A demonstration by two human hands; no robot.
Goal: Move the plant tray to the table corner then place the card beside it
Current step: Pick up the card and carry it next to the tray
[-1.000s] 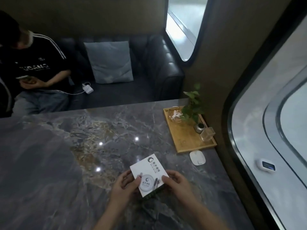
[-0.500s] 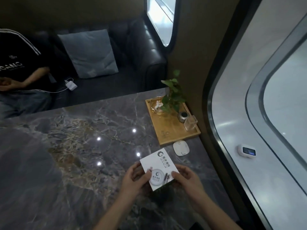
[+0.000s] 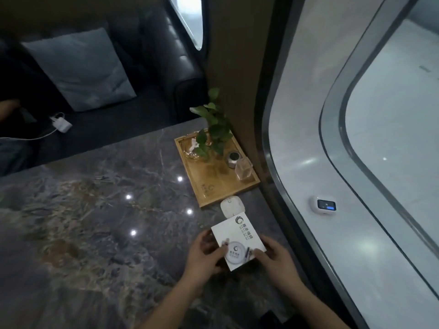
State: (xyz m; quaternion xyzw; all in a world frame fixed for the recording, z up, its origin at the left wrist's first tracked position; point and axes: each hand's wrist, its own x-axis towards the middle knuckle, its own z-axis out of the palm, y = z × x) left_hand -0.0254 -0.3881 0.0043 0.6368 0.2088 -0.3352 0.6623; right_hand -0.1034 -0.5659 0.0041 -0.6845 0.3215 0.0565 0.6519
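From the head camera, the glossy grey marble desk (image 3: 95,222) carries a rectangular wooden plant tray (image 3: 217,184) in its far right corner. The left hand (image 3: 205,251) and right hand (image 3: 275,258) pinch a white square card (image 3: 238,241) by its near edges, just short of the tray. The card's upper corner hides part of a rounded white device (image 3: 231,206); its print is illegible. The card now sits closer to the tray than a second ago.
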